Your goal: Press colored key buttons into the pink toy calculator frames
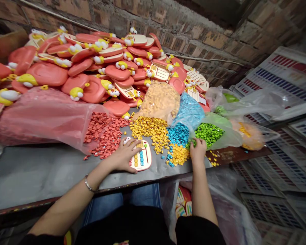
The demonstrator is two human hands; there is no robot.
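Observation:
My left hand (126, 154) grips the left side of a cream plastic toy board (144, 157), thumb at its lower edge and fingers spread across its upper part. The board lies face up, with slots holding red, yellow and blue beads and one green bead near the top. My right hand (198, 149) has its fingertips drawn together at the near edge of the green beads (209, 133); what they pinch is hidden. Between my hands lie loose yellow beads (155, 132) and blue beads (178, 133). Red beads (105, 136) spill out beyond my left hand.
Red toys with yellow-and-white heads (97, 86) are heaped along the brick wall. Plastic bags of red (46, 115), orange-yellow (160, 98), blue (190, 109) and green beads stand behind the loose ones. A clear bag (172, 204) with more boards hangs below the grey tabletop (40, 170).

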